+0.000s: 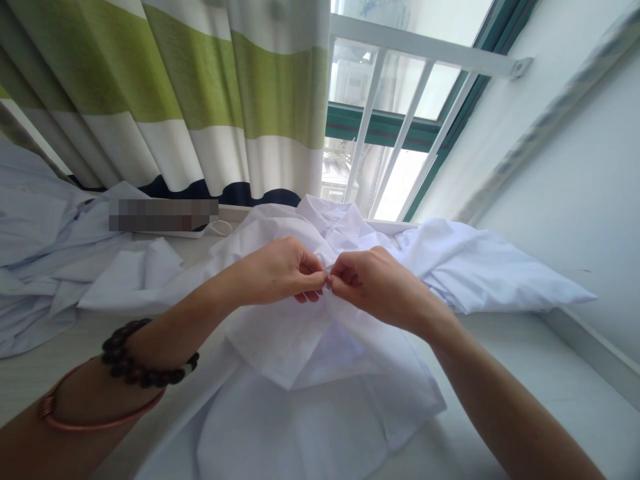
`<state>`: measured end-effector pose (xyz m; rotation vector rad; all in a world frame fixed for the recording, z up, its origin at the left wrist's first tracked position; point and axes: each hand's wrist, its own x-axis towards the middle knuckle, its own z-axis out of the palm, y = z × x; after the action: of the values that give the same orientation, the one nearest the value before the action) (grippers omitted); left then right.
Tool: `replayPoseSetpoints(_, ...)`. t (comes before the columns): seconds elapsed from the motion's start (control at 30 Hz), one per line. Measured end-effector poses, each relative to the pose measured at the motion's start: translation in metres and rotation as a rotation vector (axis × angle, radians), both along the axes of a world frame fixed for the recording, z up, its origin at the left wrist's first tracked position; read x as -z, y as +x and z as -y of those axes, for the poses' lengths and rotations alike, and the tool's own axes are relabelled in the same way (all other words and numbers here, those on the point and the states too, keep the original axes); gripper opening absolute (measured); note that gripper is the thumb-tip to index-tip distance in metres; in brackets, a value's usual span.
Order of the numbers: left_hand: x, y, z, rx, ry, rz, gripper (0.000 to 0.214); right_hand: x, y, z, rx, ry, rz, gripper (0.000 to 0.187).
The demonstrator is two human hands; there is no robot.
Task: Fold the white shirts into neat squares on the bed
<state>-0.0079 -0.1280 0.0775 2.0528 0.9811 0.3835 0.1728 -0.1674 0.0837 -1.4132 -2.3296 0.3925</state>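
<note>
A white shirt (310, 373) lies spread on a pale table (510, 360) in front of me, its collar toward the window. My left hand (277, 270) and my right hand (373, 283) meet at the shirt's front, just below the collar. Both pinch the white fabric between thumb and fingers, their fingertips almost touching. A dark bead bracelet and a copper bangle circle my left wrist.
More pale shirts (40, 253) lie heaped at the left of the table. A green, white and navy striped curtain (200, 100) hangs behind, beside a barred window (400, 127). A white wall (575, 180) closes the right side.
</note>
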Motion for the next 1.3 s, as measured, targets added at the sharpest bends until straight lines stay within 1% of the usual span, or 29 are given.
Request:
replayPoseSetpoints(0.1,-0.004,0.002,0.006,-0.02,0.168,-0.038,0.024,-0.001,0.006,-0.004,-0.038,-0.065,-0.086,0.016)
replayPoseSetpoints(0.17,-0.007,0.003,0.009,-0.033,0.279,-0.06,0.025,-0.001,0.012,-0.009,-0.087,-0.158,-0.194,0.016)
replayPoseSetpoints(0.2,-0.008,0.003,0.009,-0.032,0.306,-0.058,0.025,0.0,0.016,-0.012,-0.115,-0.214,-0.248,0.017)
replayPoseSetpoints(0.27,-0.009,0.003,0.008,-0.007,0.292,-0.027,0.025,0.001,0.022,-0.017,-0.163,-0.321,-0.329,0.02)
replayPoseSetpoints(0.33,-0.008,0.002,0.005,0.037,0.215,0.016,0.023,0.002,0.027,-0.021,-0.189,-0.397,-0.36,0.024)
replayPoseSetpoints(0.4,-0.006,0.0,0.0,0.073,0.122,0.047,0.022,0.002,0.029,-0.022,-0.198,-0.441,-0.374,0.025)
replayPoseSetpoints(0.47,-0.004,-0.001,-0.003,0.091,0.048,0.066,0.022,0.002,0.029,-0.022,-0.201,-0.469,-0.4,0.025)
replayPoseSetpoints(0.53,-0.003,-0.002,-0.005,0.088,0.009,0.07,0.024,0.001,0.027,-0.022,-0.204,-0.493,-0.442,0.024)
replayPoseSetpoints(0.7,-0.004,0.0,-0.001,0.06,0.0,0.062,0.022,0.003,0.024,-0.02,-0.196,-0.565,-0.536,0.021)
replayPoseSetpoints(0.77,-0.006,0.0,0.002,0.057,0.049,0.023,0.02,0.004,0.024,-0.02,-0.185,-0.579,-0.547,0.021)
replayPoseSetpoints(0.93,-0.008,0.002,0.01,0.024,0.351,-0.116,0.022,0.005,0.023,-0.02,-0.151,-0.586,-0.554,0.024)
replayPoseSetpoints(1.0,-0.008,0.003,0.011,0.021,0.418,-0.142,0.023,0.005,0.022,-0.02,-0.155,-0.6,-0.571,0.024)
replayPoseSetpoints(1.2,-0.007,0.003,0.013,0.005,0.482,-0.17,0.024,0.009,0.024,-0.023,-0.203,-0.637,-0.625,0.025)
replayPoseSetpoints(1.3,-0.01,0.002,0.013,0.026,0.427,-0.178,0.024,0.009,0.027,-0.025,-0.231,-0.652,-0.625,0.027)
